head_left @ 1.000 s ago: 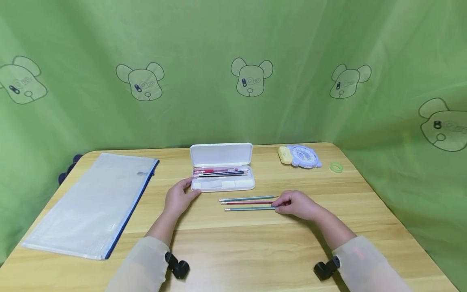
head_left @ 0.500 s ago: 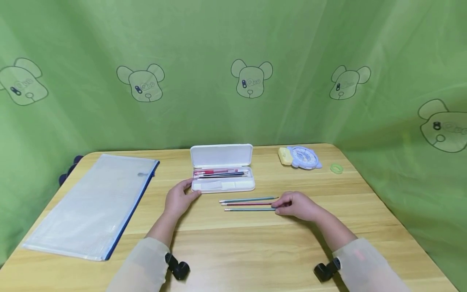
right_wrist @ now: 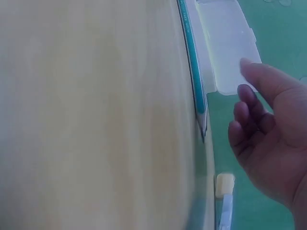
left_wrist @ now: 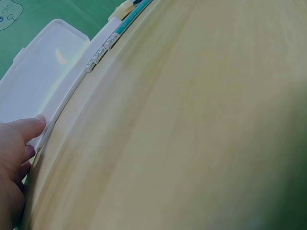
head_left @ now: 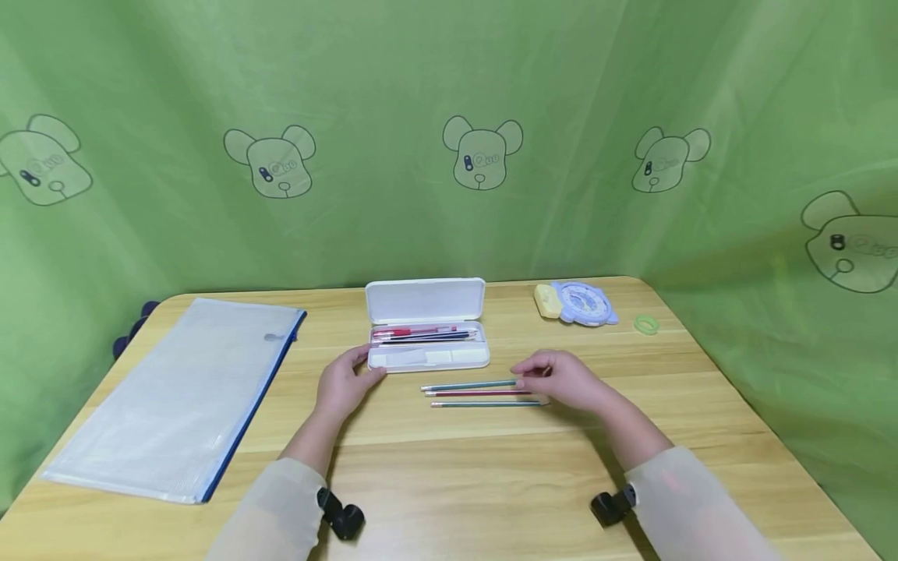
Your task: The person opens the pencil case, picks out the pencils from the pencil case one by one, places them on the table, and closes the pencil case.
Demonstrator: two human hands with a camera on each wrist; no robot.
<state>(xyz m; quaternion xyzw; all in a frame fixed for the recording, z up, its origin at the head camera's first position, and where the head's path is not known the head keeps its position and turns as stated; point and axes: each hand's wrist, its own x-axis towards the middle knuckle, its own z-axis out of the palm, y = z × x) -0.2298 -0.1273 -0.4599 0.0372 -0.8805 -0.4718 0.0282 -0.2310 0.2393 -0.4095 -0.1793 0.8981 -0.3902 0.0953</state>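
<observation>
While the left hand grips the left end of the open pencil case, the right hand hovers by the pointed ends of 3 pencils on the table before it, thumb and fingers apart, holding nothing. Careless fingertips could probably roll the pencils apart; a left-hand tug might shift the case.

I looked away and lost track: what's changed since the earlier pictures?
The right hand has moved off the nearest green pencil, whose tip now shows, and shifted forward and left to the end of the farthest green pencil. The left hand stays at the left end of the open pencil case; the red pencil and both green ones lie where they were.
</observation>
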